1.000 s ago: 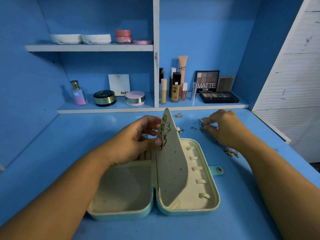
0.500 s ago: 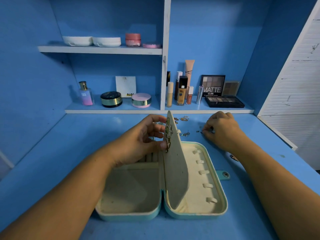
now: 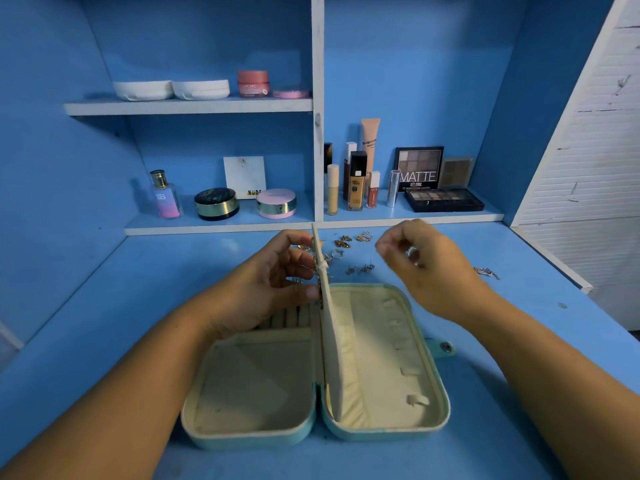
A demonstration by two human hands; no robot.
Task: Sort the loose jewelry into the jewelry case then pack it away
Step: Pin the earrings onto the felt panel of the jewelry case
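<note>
A teal jewelry case (image 3: 249, 382) with cream lining lies open on the blue desk. Its cream earring panel (image 3: 337, 341) stands upright in the middle, with gold earrings pinned near its top. My left hand (image 3: 263, 292) pinches the panel's upper edge between thumb and fingers. My right hand (image 3: 426, 268) hovers above the desk behind the case, fingers curled round a small silver piece (image 3: 412, 252), which is blurred. Loose gold earrings (image 3: 343, 241), a silver ring (image 3: 337, 253) and small studs (image 3: 362, 269) lie on the desk behind the case.
A silver chain (image 3: 486, 271) lies on the desk to the right. The low shelf (image 3: 221, 228) behind holds a perfume bottle, compacts, foundation tubes and eyeshadow palettes. The desk's right edge (image 3: 561, 268) meets a white slatted panel.
My right hand has lifted off the desk with a small silver piece and moved towards me. My left hand still holds the panel upright. The camera has tilted down.
</note>
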